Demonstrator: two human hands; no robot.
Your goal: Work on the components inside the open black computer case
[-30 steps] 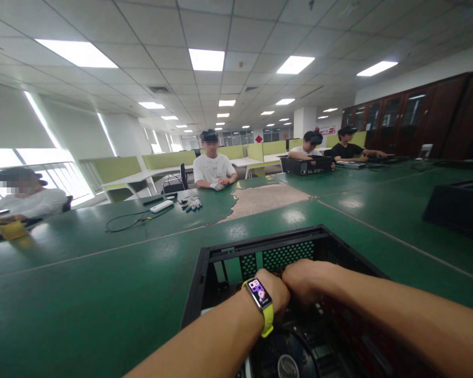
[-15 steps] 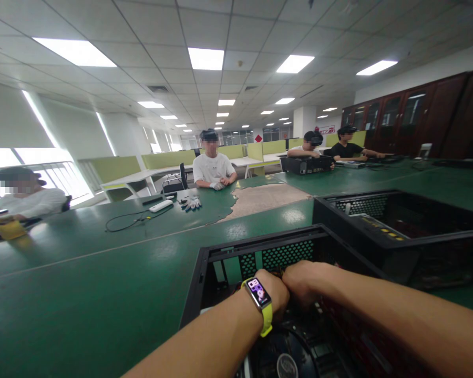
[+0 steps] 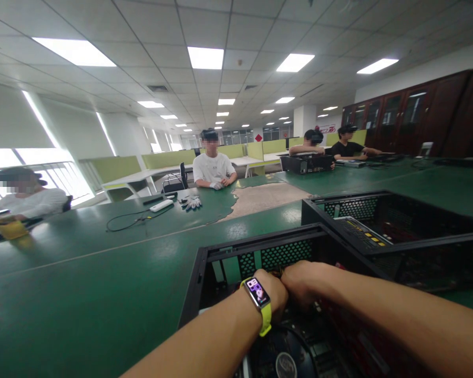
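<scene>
An open black computer case (image 3: 205,257) lies on the green table (image 3: 82,294) right in front of me. Both my hands reach down into it. My left hand (image 3: 275,291), with a yellow-strapped smartwatch (image 3: 258,295) on the wrist, is bent downward, its fingers hidden inside the case. My right hand (image 3: 305,281) is clenched right beside it, knuckles up, on something I cannot make out. A round black fan (image 3: 286,357) shows below the hands.
A second open black case (image 3: 398,236) stands close on the right. Across the table lie white gloves (image 3: 192,202), a white remote (image 3: 161,205) and a black cable (image 3: 126,220). Other people sit at the far side and at the left edge.
A second black case has slid in from the right and now stands next to mine, a little further left than half a second ago. My hands have barely moved.
</scene>
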